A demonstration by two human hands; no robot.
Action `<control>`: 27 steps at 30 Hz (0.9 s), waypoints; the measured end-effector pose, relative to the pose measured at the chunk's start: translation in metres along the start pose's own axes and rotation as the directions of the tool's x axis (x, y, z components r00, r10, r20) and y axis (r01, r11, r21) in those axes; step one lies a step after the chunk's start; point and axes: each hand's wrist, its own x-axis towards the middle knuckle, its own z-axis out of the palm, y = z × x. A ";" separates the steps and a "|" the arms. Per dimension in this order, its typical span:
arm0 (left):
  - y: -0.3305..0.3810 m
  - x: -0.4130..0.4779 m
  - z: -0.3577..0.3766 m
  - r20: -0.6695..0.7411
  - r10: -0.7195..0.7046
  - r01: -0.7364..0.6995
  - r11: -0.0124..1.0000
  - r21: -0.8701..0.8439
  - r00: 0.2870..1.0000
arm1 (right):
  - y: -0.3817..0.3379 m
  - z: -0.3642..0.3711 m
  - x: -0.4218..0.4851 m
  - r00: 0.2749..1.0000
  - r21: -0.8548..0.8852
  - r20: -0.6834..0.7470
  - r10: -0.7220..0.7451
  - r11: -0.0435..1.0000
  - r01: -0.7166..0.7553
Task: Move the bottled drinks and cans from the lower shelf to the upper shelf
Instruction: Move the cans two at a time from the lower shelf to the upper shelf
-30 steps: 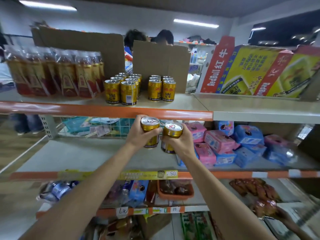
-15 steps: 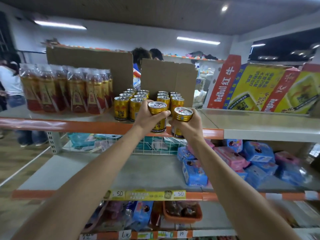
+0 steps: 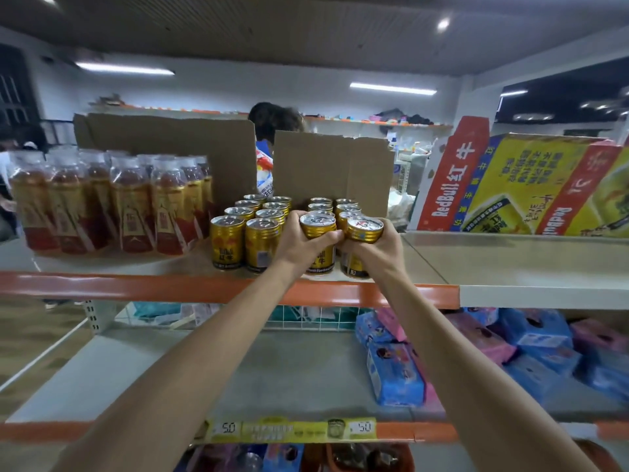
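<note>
**While the left hand (image 3: 299, 248) and right hand (image 3: 376, 255) grip them, two cans stand upright at the upper shelf (image 3: 136, 288)**

Above the lower shelf (image 3: 221, 376), each hand's fingers curl round one gold can. The left can (image 3: 318, 225) and right can (image 3: 365, 229) are side by side, long axes vertical, tops up, bases at the shelf's front lip. Behind them stand the shelved cans (image 3: 245, 233), with bottled drinks (image 3: 102, 202) to the left.

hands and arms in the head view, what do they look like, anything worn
Nothing worn shows. The left hand and right hand are bare: no gloves, rings or watch visible. The left forearm and right forearm are bare too, with no sleeve in view.
</note>
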 end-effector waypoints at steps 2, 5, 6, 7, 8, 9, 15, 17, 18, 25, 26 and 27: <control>-0.003 0.008 0.005 -0.023 -0.003 0.004 1.000 0.015 1.000 | 0.007 0.000 0.008 1.000 -0.009 0.024 0.004 1.000 -0.004; -0.014 0.018 0.011 -0.049 -0.031 0.032 0.999 0.033 0.998 | 0.020 0.000 0.017 0.996 -0.028 0.087 0.007 1.000 -0.005; -0.018 0.020 0.013 -0.054 -0.039 0.041 0.998 0.037 0.998 | 0.024 0.000 0.020 0.995 -0.025 0.095 0.024 0.999 -0.021; -0.022 0.022 0.015 -0.060 -0.044 0.047 0.998 0.041 0.997 | 0.027 0.000 0.024 0.995 -0.020 0.097 0.036 0.999 -0.034; -0.025 0.023 0.016 -0.065 -0.048 0.051 0.998 0.048 0.997 | 0.030 0.000 0.027 0.994 -0.014 0.099 0.041 0.999 -0.039; -0.026 0.024 0.016 -0.070 -0.052 0.056 0.997 0.053 0.996 | 0.031 0.002 0.029 0.993 -0.011 0.108 0.039 0.999 -0.038; -0.027 0.025 0.018 -0.049 -0.077 0.080 0.995 0.056 0.996 | 0.031 0.005 0.033 0.981 0.002 0.192 -0.014 1.000 0.014; -0.027 0.023 0.019 -0.032 -0.088 0.089 0.995 0.044 0.996 | 0.033 0.004 0.032 0.970 0.034 0.243 -0.023 0.999 0.016; -0.027 0.022 0.018 -0.024 -0.095 0.096 0.995 0.036 0.995 | 0.032 0.003 0.031 0.968 0.044 0.252 -0.016 0.999 0.005; -0.029 0.024 0.016 0.007 -0.179 0.179 0.981 -0.068 0.984 | 0.026 -0.006 0.026 0.949 0.092 0.314 -0.026 0.996 -0.003; -0.029 0.024 0.015 0.019 -0.187 0.188 0.979 -0.084 0.982 | 0.027 -0.006 0.027 0.953 0.087 0.302 -0.009 0.996 -0.018; -0.030 0.025 0.014 0.022 -0.189 0.191 0.978 -0.088 0.982 | 0.028 -0.006 0.028 0.957 0.083 0.289 -0.002 0.996 -0.022</control>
